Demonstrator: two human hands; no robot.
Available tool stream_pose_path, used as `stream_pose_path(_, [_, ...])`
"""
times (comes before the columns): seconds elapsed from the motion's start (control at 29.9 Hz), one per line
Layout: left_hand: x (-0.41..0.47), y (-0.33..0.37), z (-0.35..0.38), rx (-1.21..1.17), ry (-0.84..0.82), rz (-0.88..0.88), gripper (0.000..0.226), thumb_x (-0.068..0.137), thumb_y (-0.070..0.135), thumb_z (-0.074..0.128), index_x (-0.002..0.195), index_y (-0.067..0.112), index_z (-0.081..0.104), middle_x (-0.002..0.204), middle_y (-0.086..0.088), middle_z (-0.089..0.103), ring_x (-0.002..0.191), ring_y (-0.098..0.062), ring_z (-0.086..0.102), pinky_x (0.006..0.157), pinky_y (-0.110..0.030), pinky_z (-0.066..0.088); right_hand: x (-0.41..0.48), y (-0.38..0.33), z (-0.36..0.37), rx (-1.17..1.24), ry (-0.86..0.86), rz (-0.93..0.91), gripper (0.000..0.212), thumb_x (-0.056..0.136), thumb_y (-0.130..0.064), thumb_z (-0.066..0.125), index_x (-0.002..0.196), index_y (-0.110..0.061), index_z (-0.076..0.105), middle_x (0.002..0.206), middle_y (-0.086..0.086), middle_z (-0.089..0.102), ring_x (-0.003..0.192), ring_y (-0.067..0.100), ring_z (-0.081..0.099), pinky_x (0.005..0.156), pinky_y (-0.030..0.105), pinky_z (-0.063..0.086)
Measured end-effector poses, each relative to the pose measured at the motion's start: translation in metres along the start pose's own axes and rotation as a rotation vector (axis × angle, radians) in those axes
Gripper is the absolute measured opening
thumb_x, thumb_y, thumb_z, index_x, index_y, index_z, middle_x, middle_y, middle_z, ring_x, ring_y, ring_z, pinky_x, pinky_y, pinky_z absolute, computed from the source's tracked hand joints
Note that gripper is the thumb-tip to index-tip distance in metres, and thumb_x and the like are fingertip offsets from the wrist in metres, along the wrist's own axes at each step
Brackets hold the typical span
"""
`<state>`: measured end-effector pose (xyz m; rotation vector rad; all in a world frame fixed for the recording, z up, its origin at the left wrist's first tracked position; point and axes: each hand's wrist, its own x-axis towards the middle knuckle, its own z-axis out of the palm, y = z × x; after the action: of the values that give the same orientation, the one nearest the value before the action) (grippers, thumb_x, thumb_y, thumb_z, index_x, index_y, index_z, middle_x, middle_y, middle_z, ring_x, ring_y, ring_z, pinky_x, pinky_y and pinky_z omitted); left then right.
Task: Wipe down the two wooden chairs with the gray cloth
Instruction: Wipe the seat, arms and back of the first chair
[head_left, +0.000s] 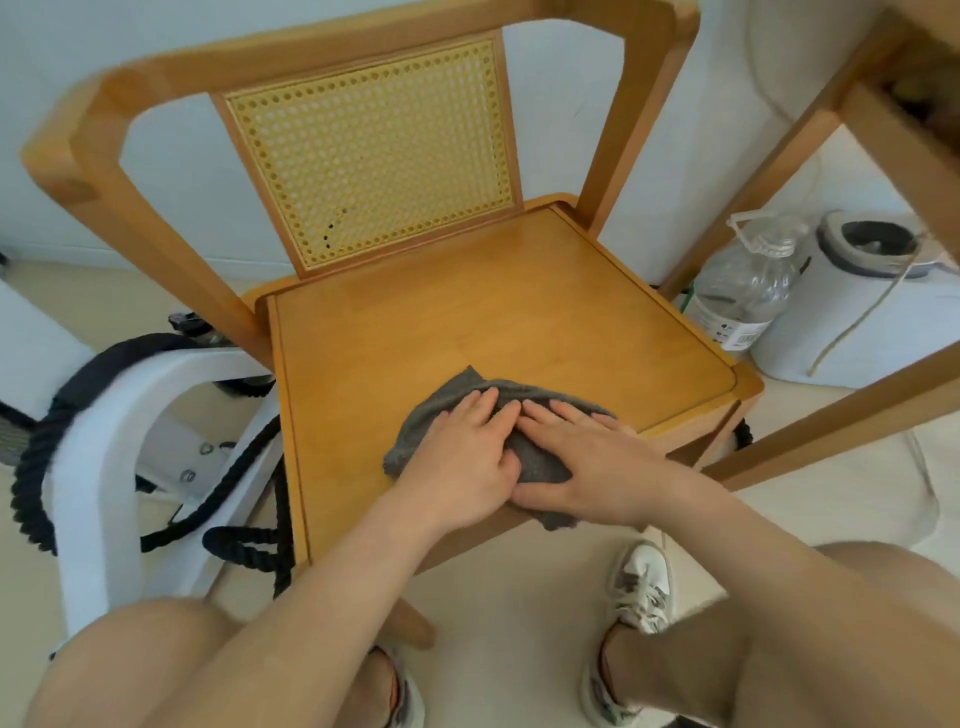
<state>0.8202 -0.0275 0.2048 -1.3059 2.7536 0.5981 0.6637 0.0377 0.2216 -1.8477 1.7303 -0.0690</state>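
Down at the bottom edge you've got the person's bare knees and a pair of white sneakers (641, 587) on the pale floor. Just past that, both hands are on the gray cloth (423, 431), which sits bunched up at the front of the wooden chair (467, 312) seat, a bit right of centre. The left hand (457, 462) and right hand (587, 467) lie flat side by side and touch each other, fingers straight and pressing down on the cloth, no pinching or gripping. One corner of the cloth pokes out to the left of the left hand.

Further back the chair has a woven cane backrest (374, 156) set in a curved wooden frame. Off to the left is a white frame wrapped in black rope (31, 467). Over on the right there's a clear plastic bottle (743, 291) beside a white container (857, 332), with another wooden frame (810, 410) crossing in front of them; can't tell if that's the second chair.
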Motion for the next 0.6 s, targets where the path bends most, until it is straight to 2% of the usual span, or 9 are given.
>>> stream_pose_path(0.03, [0.01,0.008,0.002,0.031,-0.045,-0.03,0.058,0.099,0.037,0.029,0.153,0.03,0.01,0.161,-0.002,-0.002,0.147,-0.017,-0.005,0.119,-0.045,0.005,-0.005,0.011,-0.015,0.216,0.016,0.022,0.062,0.091,-0.054,0.053,0.145,-0.029,0.041,0.153,-0.012,0.035,0.142,0.006,0.028,0.114,0.025,0.025])
stream_pose_path(0.1, [0.025,0.017,0.003,0.073,-0.147,-0.085,0.058,0.098,0.052,0.019,0.151,0.04,-0.002,0.16,0.003,-0.016,0.146,-0.016,-0.016,0.117,-0.049,-0.003,-0.008,0.034,-0.043,0.61,0.318,0.168,0.029,0.096,-0.036,0.055,0.116,-0.021,0.069,0.12,-0.004,0.068,0.109,0.012,0.063,0.091,0.023,0.048])
stream_pose_path(0.17, [0.033,0.017,0.003,0.082,-0.206,-0.105,0.06,0.095,0.062,0.013,0.149,0.044,-0.008,0.158,0.007,-0.023,0.144,-0.015,-0.021,0.116,-0.051,-0.006,-0.004,0.065,-0.065,0.513,0.592,0.368,0.029,0.097,-0.029,0.048,0.12,-0.022,0.064,0.118,0.001,0.067,0.095,0.016,0.065,0.085,0.033,0.052])
stream_pose_path(0.27, [0.039,0.028,0.007,0.128,-0.208,0.003,0.065,0.092,0.067,0.01,0.148,0.043,-0.011,0.156,0.01,-0.026,0.143,-0.015,-0.025,0.116,-0.053,-0.008,0.0,0.109,-0.076,0.33,0.536,0.62,0.041,0.094,-0.025,0.041,0.133,-0.02,0.051,0.136,0.008,0.054,0.122,0.03,0.051,0.1,0.044,0.043])
stream_pose_path(0.37, [0.061,0.067,0.023,0.2,-0.191,0.201,0.073,0.089,0.071,0.013,0.149,0.039,-0.012,0.155,0.011,-0.028,0.141,-0.014,-0.028,0.115,-0.052,-0.012,0.006,0.132,-0.072,0.399,0.503,0.669,0.023,0.095,-0.025,0.038,0.089,-0.011,0.056,0.093,0.009,0.057,0.095,0.029,0.052,0.075,0.035,0.041])
stream_pose_path(0.4, [0.074,0.081,0.027,0.217,-0.179,0.247,0.074,0.089,0.071,0.013,0.15,0.037,-0.012,0.156,0.011,-0.026,0.142,-0.014,-0.028,0.115,-0.051,-0.012,0.008,0.135,-0.073,0.402,0.522,0.671,0.028,0.096,-0.028,0.037,0.088,-0.01,0.058,0.094,0.01,0.059,0.094,0.03,0.054,0.075,0.035,0.043])
stream_pose_path(0.47, [0.105,0.101,0.031,0.233,-0.146,0.303,0.072,0.09,0.07,0.011,0.15,0.036,-0.009,0.157,0.011,-0.022,0.143,-0.012,-0.025,0.115,-0.049,-0.013,0.009,0.139,-0.076,0.408,0.544,0.655,0.038,0.099,-0.031,0.034,0.118,-0.011,0.061,0.126,0.014,0.058,0.118,0.034,0.051,0.096,0.04,0.042])
stream_pose_path(0.5, [0.119,0.107,0.031,0.238,-0.131,0.323,0.071,0.091,0.069,0.01,0.151,0.036,-0.008,0.158,0.012,-0.02,0.143,-0.011,-0.023,0.116,-0.048,-0.012,0.01,0.139,-0.078,0.425,0.542,0.655,0.043,0.1,-0.03,0.033,0.134,-0.012,0.052,0.142,0.013,0.049,0.13,0.033,0.044,0.105,0.04,0.035])
stream_pose_path(0.6, [0.151,0.111,0.032,0.228,-0.093,0.369,0.064,0.093,0.065,0.009,0.15,0.038,-0.004,0.159,0.014,-0.014,0.144,-0.008,-0.019,0.117,-0.047,-0.009,0.011,0.14,-0.082,0.495,0.56,0.621,0.049,0.101,-0.028,0.032,0.149,-0.017,0.033,0.154,0.01,0.035,0.139,0.029,0.034,0.111,0.039,0.028])
